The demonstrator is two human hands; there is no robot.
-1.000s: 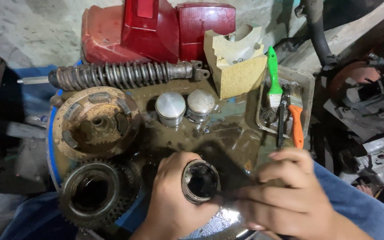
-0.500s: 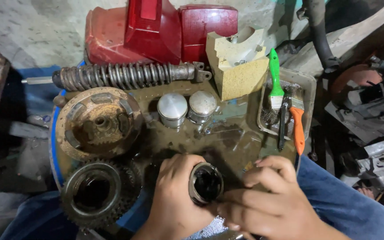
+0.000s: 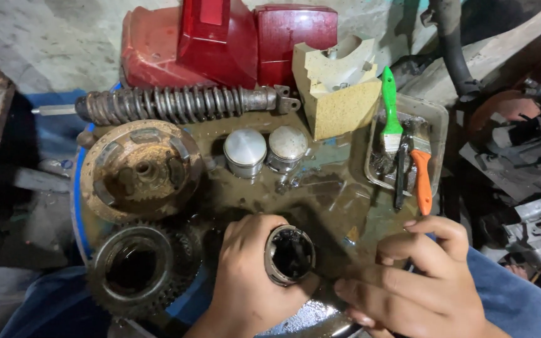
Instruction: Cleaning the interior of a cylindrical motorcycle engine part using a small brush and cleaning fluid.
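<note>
Surface: oily round desk [image 3: 320,206] with a blue rim, in a cluttered workshop with a concrete floor behind.
Left hand: left hand [image 3: 245,281] grips a greasy metal cylinder [image 3: 289,255], fingers wrapped round its side, the open end facing up.
Cylinder: low at the desk's near edge, tilted a little, dark and hollow inside, touching the left palm and thumb.
Right hand: right hand [image 3: 417,281] sits just right of the cylinder, fingers curled and close together; whether they pinch anything I cannot tell.
Gear: toothed gear [image 3: 136,269] lies flat left of the left hand, near it.
Hub: rusty round hub [image 3: 139,172] lies above the gear, just beside it.
Pistons: two silver pistons [image 3: 264,150] stand side by side mid-desk, above the cylinder, apart from it.
Spring: coiled shock spring [image 3: 176,103] lies across the desk's far edge.
Tray: clear tray [image 3: 436,119] at right holds a green brush [image 3: 391,106] and an orange brush [image 3: 421,178].
Block: yellow foam block [image 3: 339,94] stands between spring and tray.
Covers: red covers [image 3: 220,40] lie behind the spring.
</note>
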